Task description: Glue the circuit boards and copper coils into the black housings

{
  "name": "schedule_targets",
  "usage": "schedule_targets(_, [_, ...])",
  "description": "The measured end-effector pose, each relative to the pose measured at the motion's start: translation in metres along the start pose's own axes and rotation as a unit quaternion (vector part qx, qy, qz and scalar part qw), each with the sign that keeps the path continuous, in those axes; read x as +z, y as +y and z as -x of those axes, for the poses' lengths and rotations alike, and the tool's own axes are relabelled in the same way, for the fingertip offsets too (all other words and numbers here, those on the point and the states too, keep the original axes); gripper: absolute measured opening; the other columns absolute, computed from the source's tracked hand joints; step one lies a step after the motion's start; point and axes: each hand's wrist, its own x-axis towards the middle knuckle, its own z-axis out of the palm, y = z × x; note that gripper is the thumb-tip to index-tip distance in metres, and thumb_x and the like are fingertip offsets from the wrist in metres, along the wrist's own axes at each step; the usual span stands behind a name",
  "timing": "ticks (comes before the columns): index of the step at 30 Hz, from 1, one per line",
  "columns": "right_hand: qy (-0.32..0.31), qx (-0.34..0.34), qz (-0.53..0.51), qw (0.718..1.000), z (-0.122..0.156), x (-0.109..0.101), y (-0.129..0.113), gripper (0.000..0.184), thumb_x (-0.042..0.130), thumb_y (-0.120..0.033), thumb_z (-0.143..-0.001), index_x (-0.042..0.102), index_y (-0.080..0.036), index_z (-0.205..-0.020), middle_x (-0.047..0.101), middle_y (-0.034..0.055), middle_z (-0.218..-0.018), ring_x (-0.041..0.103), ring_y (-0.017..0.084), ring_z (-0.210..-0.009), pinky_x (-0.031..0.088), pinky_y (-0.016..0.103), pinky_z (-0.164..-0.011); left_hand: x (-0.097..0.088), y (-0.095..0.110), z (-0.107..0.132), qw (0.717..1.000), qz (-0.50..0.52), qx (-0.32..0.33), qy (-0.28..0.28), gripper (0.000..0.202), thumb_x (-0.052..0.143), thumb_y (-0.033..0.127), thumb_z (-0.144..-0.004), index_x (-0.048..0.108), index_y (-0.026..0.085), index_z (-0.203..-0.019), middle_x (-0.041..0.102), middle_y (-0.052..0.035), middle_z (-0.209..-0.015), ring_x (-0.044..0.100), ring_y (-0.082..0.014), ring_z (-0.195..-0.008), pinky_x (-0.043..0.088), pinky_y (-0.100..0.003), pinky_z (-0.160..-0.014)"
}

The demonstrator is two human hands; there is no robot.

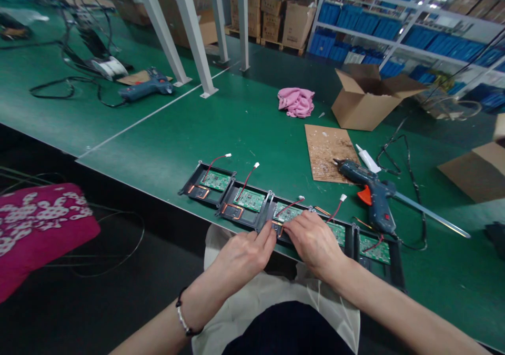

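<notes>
A warehouse with blue-bin shelves backs a green workbench holding a glue gun, a brown board, a pink cloth and an open carton. At the near edge, the left hand and right hand pinch close together on the third black tray of a row

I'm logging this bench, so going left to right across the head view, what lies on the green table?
Far glue gun → first black tray → left hand → pink cloth → right hand → brown board → open carton → near glue gun.
</notes>
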Motion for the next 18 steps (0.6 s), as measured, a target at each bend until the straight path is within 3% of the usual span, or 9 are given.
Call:
schedule_targets(3, [0.0, -0.037, -0.028, 0.999, 0.009, -0.005, 0.002, 0.024, 0.04, -0.01, -0.092, 0.062, -0.014, -0.101, 0.065, 0.0079, -0.084, 0.055, 0.021, -0.078, 0.043, 0.034, -0.072, 0.0, 0.001, -0.001, 1.0, -0.003, 0.0, -0.006, 0.031, 0.044, 0.002, -0.08, 0.057, 0.005, -0.108, 0.062, -0.02, -0.116, 0.06, -0.0136, -0.057, 0.048, -0.026, -0.049])
schedule_targets(8, [0.013, -0.115, -0.036, 0.993, 0.02, -0.006, 0.002, 0.031, 0.034, -0.013, -0.094, 0.053, -0.006, -0.118, 0.066, 0.0139, -0.105, 0.055, 0.024, -0.106, 0.046, 0.037, -0.08, 0.002, 0.003, 0.0, 1.0, -0.004, 0.003, 0.002, 0.031, 0.042, 0.003, -0.08, 0.057, 0.003, -0.107, 0.063, -0.0216, -0.113, 0.059, -0.014, -0.055, 0.048, -0.027, -0.048])
schedule_targets(18, [-0.01, -0.125, 0.0, 0.992, 0.024, -0.005, -0.001, 0.035, 0.035, -0.017, -0.095, 0.051, -0.002, -0.121, 0.061, 0.0163, -0.119, 0.047, 0.024, -0.12, 0.042, 0.039, -0.092, 0.003, 0.004, -0.002, 1.0, 0.002, -0.005, 0.022, 0.035, 0.036, -0.001, -0.078, 0.06, 0.003, -0.103, 0.065, -0.0216, -0.109, 0.062, -0.015, -0.054, 0.051, -0.027, -0.046])
